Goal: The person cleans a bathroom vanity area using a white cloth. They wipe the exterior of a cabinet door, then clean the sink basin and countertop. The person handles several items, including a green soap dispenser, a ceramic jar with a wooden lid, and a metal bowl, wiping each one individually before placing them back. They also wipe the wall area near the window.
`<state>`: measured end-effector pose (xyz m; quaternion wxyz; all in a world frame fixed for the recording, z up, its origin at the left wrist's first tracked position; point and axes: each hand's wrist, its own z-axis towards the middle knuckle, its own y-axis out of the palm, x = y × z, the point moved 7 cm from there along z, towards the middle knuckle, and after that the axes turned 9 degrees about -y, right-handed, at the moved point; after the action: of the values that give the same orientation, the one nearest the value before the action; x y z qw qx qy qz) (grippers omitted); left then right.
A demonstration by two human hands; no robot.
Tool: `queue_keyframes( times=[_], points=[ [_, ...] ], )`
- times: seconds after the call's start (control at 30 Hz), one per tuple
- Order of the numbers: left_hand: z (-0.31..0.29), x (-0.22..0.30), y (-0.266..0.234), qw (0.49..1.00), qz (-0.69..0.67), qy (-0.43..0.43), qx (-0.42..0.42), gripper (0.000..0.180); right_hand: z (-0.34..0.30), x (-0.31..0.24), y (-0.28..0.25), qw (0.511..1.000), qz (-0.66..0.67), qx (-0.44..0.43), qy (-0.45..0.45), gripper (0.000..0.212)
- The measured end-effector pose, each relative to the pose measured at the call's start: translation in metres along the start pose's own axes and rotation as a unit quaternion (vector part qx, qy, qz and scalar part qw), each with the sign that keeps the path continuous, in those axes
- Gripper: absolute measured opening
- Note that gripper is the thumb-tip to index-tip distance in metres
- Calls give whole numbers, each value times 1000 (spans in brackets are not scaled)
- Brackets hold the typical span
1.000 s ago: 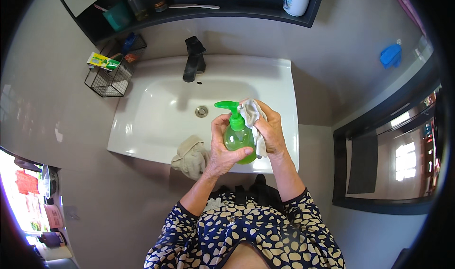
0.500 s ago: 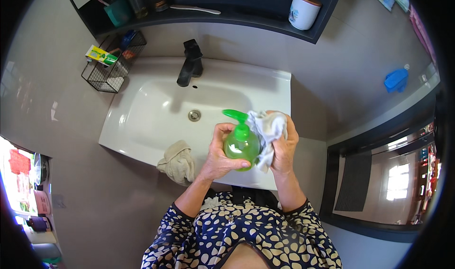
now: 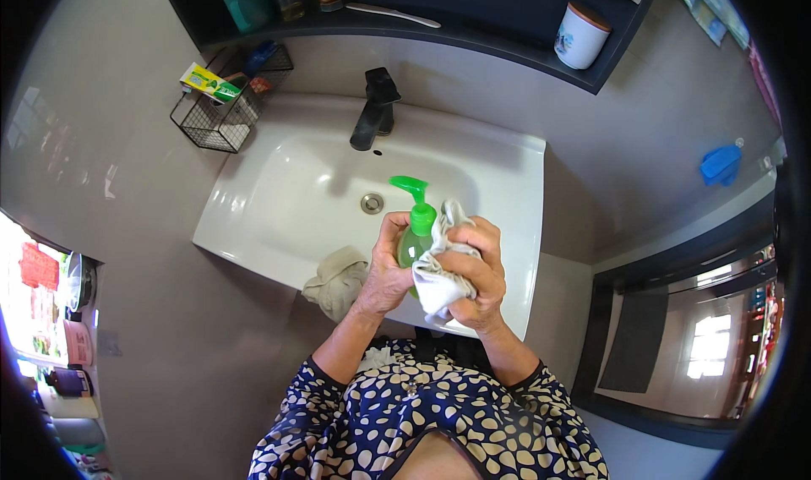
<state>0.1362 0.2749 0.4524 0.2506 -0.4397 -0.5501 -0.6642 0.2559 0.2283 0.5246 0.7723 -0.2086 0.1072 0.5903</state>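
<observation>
My left hand (image 3: 389,269) is wrapped round a pump bottle (image 3: 421,220), translucent green with a bright green pump top, held over the near edge of the white washbasin (image 3: 279,218). Bunched in my right hand (image 3: 480,269) is a white cloth (image 3: 441,279), pressed against the bottle's right side and front. The cloth and fingers hide much of the bottle's body. A beige cloth (image 3: 335,281) hangs over the basin's front rim, just left of my left wrist.
A black faucet (image 3: 375,108) stands at the basin's back. A wire basket (image 3: 211,125) with a yellow-green box sits at the back left. Above runs a dark shelf (image 3: 490,49) bearing a white canister (image 3: 581,37), a teal cup (image 3: 247,7) and a white-handled brush or similar (image 3: 394,13).
My right hand has brought the white cloth leftward across the bottle's front, covering more of it. The whole view has shifted and turned slightly.
</observation>
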Motion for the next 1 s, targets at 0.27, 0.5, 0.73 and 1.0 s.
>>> queue_keyframes(
  times=[0.27, 0.5, 0.73, 1.0],
  points=[
    [-15, 19, -9, 999, -37, 28, -3, 72, -13, 31, 25, 920, 197, 95, 324, 26],
    [-24, 33, -19, 992, -59, 59, 92, 61, -20, 40, 55, 812, 331, 229, 422, 32],
    [-32, 46, -23, 981, -94, 101, 138, 58, -53, -1, 81, 747, 412, 371, 367, 51],
    [-53, 50, -9, 985, -6, 86, 147, 70, -61, -9, 67, 837, 302, 282, 359, 48]
  ],
)
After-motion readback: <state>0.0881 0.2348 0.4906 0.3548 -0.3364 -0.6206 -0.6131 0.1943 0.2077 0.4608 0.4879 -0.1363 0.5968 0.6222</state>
